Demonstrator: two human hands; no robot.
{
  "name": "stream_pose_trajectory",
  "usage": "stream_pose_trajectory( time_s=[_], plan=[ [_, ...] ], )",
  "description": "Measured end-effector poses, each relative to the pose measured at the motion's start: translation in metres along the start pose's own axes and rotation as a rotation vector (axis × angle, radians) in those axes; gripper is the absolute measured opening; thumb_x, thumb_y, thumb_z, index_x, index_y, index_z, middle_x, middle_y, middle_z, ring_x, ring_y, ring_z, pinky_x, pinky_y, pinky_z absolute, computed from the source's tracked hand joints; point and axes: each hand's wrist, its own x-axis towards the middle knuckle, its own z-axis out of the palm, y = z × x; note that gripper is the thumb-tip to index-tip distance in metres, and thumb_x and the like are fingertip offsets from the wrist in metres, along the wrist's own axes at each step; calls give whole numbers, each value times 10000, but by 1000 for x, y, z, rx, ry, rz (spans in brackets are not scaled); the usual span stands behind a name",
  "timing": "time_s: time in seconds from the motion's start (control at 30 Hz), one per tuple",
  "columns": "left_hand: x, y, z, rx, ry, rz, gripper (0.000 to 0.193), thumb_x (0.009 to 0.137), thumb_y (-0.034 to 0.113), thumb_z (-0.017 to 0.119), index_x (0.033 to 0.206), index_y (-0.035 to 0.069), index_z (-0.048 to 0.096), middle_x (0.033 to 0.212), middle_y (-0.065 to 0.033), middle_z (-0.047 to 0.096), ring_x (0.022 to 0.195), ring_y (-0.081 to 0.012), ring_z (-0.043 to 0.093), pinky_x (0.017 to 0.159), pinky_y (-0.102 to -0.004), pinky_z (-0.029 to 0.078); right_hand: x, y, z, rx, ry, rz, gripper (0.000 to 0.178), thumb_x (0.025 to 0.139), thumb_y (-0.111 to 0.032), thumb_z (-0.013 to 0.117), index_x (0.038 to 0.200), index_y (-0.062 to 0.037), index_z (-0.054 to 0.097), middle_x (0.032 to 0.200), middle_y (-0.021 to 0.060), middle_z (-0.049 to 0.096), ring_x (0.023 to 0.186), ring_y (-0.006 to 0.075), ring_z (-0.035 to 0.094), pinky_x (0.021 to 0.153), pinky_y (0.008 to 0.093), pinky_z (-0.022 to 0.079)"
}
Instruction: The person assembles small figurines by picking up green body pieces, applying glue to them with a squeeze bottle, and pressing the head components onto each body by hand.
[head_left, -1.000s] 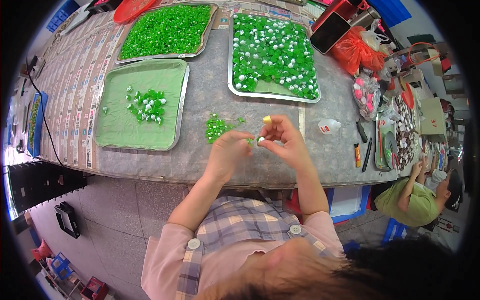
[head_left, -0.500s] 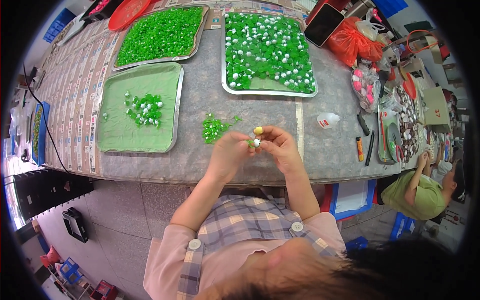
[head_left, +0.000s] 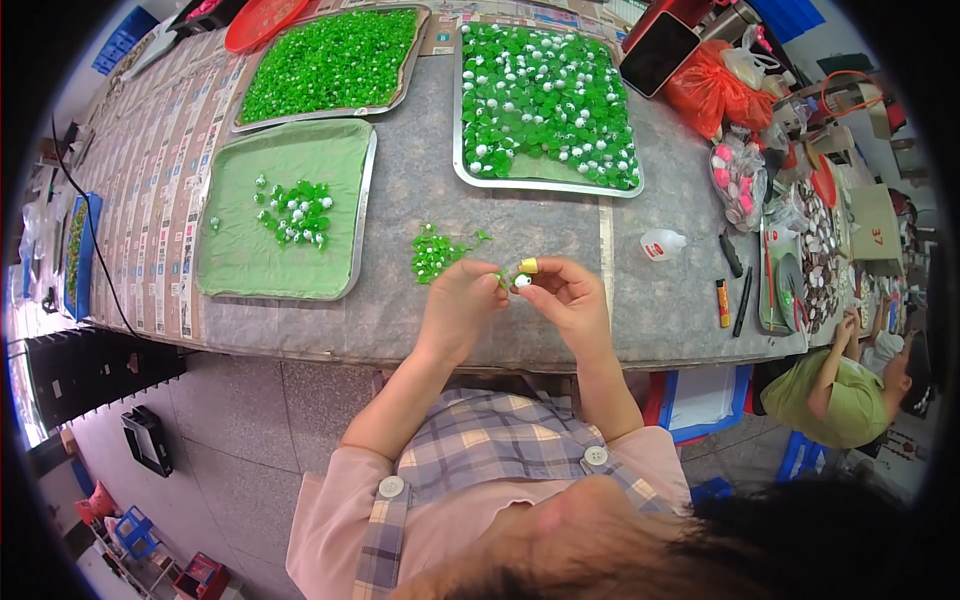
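My left hand [head_left: 458,310] is closed in a pinch on a small green leaf piece [head_left: 504,279]. Close beside it, my right hand [head_left: 572,308] pinches a small white ball with dark spots [head_left: 522,281] between thumb and finger. A yellow finger cover [head_left: 528,266] sits on a fingertip of the right hand. The leaf piece and the ball are at or almost at touching distance; I cannot tell whether they are joined. Just beyond my left hand lies a loose pile of green leaf pieces [head_left: 435,253] with small pale centres.
Finished-looking green and white pieces lie on a green-lined tray [head_left: 225,265] at left. Behind stand a tray of green pieces [head_left: 325,65] and a tray of white-ball pieces [head_left: 545,105]. Rightward are a white bottle [head_left: 662,244], an orange tube [head_left: 723,303] and a black pen [head_left: 742,302].
Both hands stay together over the table edge, with slight finger shifts. The white ball now sits a little apart from the left fingers. The whole view has shifted slightly.
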Motion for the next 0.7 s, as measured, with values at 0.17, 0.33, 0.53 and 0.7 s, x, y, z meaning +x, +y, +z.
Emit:
stream_pose_trajectory(
  time_s=[0.17,0.33,0.53,0.7],
  plan=[
    [0,-2,1,-33,-24,16,77,747,-3,468,819,9,490,731,-73,532,628,-135,513,597,-248,443,0,1,1,-46,12,-30,237,667,2,595,891,20,519,822,66,558,773,122,538,700,229,422],
    [-2,-6,1,57,-27,95,61,736,2,491,794,-4,510,742,-83,547,658,-140,526,605,-243,439,0,1,1,-77,21,-24,204,657,-1,606,849,18,540,802,66,566,749,123,547,678,224,431],
    [-2,-12,-3,595,21,509,81,664,27,581,741,9,562,728,-63,556,674,-131,526,584,-227,414,-5,1,5,-96,68,-57,157,661,17,594,813,23,556,797,74,572,737,123,550,666,221,443],
    [-3,-9,0,620,3,551,85,643,37,598,722,24,569,722,-55,556,666,-148,520,584,-233,407,-7,-4,2,30,63,-7,140,675,28,577,814,21,561,794,77,573,735,122,548,655,218,449]
  ],
)
